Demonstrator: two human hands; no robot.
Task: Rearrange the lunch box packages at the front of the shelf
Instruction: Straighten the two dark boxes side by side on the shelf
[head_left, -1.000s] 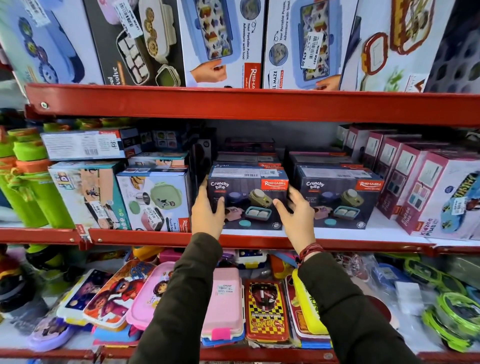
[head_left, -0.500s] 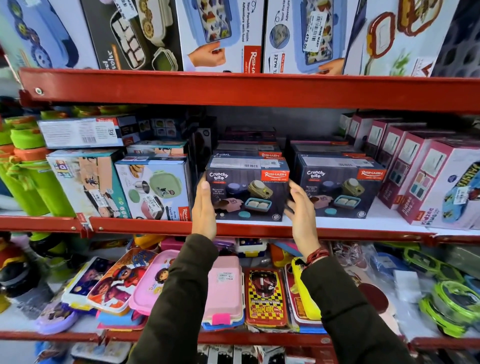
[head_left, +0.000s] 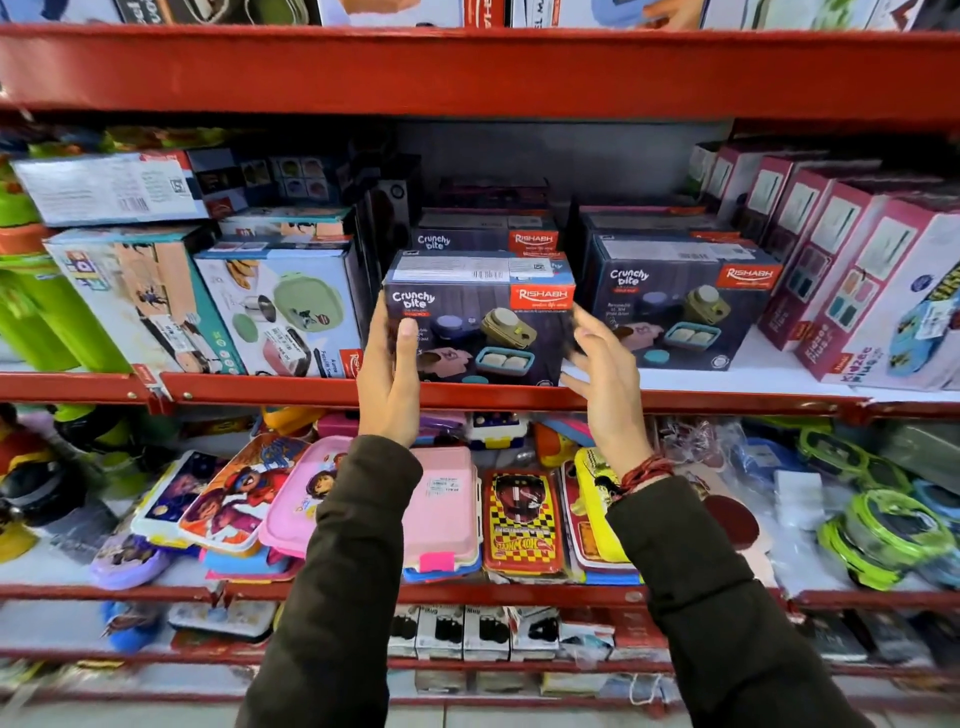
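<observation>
dark crunchy bite box at front edge of red shelf, centre. left hand grips its 9 o'clock side, thumb on the face. right hand spread wide at 3 o'clock, fingertips just beside box. twin box further toward 3 o'clock.

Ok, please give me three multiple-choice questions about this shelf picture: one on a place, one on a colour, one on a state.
1. Where does the front Crunchy bite box stand?
A. Middle shelf
B. Floor
C. Top shelf

2. What colour is the shelf edge?
A. Blue
B. Red
C. White

3. What is the state of the right hand?
A. Fist
B. Open beside the box
C. Holding a bottle

Answers: 1 A, it sits on the middle board; 2 B, the rail is red; 3 B, its fingers are spread, while the left hand holds the box.
</observation>
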